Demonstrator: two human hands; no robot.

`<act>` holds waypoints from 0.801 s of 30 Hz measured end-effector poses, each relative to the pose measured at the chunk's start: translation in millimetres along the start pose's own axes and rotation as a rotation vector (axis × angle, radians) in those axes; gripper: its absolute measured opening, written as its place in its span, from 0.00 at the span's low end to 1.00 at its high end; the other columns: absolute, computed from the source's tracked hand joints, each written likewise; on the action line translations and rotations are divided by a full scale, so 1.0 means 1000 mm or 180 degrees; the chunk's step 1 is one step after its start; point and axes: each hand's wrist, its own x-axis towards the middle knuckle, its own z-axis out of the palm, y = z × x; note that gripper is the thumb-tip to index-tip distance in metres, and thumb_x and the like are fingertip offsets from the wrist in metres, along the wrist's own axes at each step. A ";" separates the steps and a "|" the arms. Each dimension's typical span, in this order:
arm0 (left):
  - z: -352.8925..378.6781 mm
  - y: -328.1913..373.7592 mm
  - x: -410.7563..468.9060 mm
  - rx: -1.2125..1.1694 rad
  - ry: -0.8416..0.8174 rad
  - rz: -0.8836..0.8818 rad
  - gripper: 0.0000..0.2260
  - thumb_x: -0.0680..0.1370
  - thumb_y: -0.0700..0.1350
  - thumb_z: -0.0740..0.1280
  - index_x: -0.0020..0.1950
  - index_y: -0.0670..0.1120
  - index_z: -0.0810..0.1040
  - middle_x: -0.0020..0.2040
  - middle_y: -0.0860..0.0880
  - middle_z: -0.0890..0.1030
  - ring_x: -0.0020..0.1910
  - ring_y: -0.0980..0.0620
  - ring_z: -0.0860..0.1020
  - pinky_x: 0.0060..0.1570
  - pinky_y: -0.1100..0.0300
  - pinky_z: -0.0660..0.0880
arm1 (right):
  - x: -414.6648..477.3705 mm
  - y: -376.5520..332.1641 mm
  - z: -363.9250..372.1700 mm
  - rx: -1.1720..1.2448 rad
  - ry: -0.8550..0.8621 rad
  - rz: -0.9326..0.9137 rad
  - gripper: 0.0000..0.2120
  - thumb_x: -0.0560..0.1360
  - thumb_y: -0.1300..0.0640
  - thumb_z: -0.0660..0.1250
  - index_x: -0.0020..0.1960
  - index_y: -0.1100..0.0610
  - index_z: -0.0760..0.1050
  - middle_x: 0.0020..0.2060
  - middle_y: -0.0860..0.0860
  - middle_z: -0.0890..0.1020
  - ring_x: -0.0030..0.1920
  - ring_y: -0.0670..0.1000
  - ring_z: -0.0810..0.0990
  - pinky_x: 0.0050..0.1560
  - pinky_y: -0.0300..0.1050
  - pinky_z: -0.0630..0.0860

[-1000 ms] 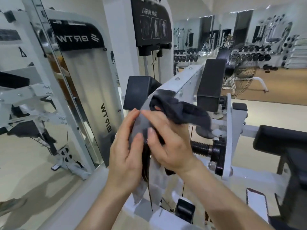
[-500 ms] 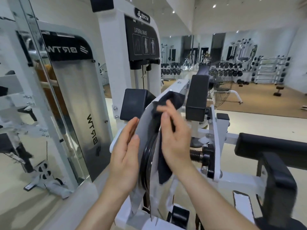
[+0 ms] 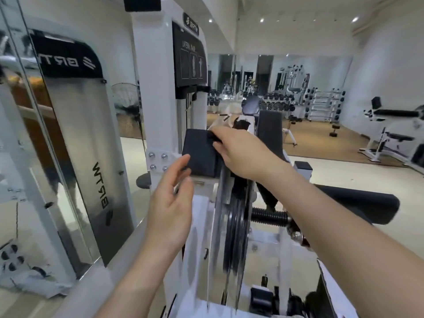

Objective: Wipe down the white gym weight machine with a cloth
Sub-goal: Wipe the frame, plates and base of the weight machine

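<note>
Bright, even light from ceiling spotlights (image 3: 262,20), motion blur throughout (worst bottom centre), wide-angle bending at edges.

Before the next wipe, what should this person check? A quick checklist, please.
1. Cloth in the right hand: ok, dark fabric shows between its fingers and just beyond them.
2. Right hand on the machine: ok, it rests on the top edge of the white curved plate.
3. Left hand free: ok, it is open, holds nothing and hangs beside the black pad.
4. Fingers away from the black pulley wheel: ok, both hands are above or beside it.
5. Plate already clean: cannot tell, the surface is blurred.
</note>
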 end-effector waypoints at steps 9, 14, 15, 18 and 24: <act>0.009 -0.016 -0.020 -0.0793 -0.0708 0.0034 0.18 0.78 0.44 0.60 0.67 0.57 0.74 0.63 0.60 0.79 0.65 0.61 0.74 0.64 0.64 0.71 | -0.081 -0.042 -0.003 0.0875 -0.0157 -0.0526 0.13 0.76 0.61 0.63 0.60 0.52 0.74 0.53 0.45 0.79 0.54 0.47 0.77 0.54 0.49 0.75; -0.003 -0.015 -0.004 -0.0629 -0.0232 0.0174 0.17 0.77 0.37 0.68 0.51 0.61 0.84 0.46 0.60 0.85 0.49 0.60 0.83 0.47 0.72 0.76 | -0.078 -0.053 -0.004 0.0676 0.0240 -0.0276 0.13 0.73 0.61 0.70 0.56 0.58 0.74 0.53 0.50 0.76 0.53 0.51 0.74 0.54 0.49 0.73; -0.007 -0.016 -0.001 -0.0494 -0.0065 0.0211 0.16 0.75 0.39 0.69 0.48 0.62 0.84 0.43 0.59 0.85 0.45 0.60 0.83 0.45 0.70 0.77 | -0.081 -0.057 -0.004 0.0497 0.0205 -0.0298 0.15 0.73 0.59 0.71 0.58 0.58 0.74 0.54 0.50 0.76 0.55 0.51 0.74 0.57 0.49 0.73; -0.019 -0.027 0.008 -0.0175 0.0603 0.0089 0.12 0.70 0.44 0.67 0.41 0.62 0.83 0.36 0.59 0.83 0.37 0.59 0.81 0.42 0.64 0.78 | -0.091 -0.070 0.005 -0.0685 -0.0192 -0.0455 0.26 0.73 0.48 0.68 0.68 0.55 0.70 0.61 0.48 0.77 0.62 0.51 0.74 0.67 0.49 0.66; -0.013 -0.047 -0.015 -0.0111 0.0003 -0.0140 0.14 0.80 0.43 0.63 0.54 0.62 0.81 0.54 0.57 0.81 0.54 0.62 0.78 0.53 0.74 0.70 | -0.108 -0.085 0.041 -0.1193 0.0287 -0.0239 0.07 0.76 0.58 0.63 0.46 0.54 0.80 0.44 0.47 0.83 0.57 0.52 0.78 0.58 0.48 0.68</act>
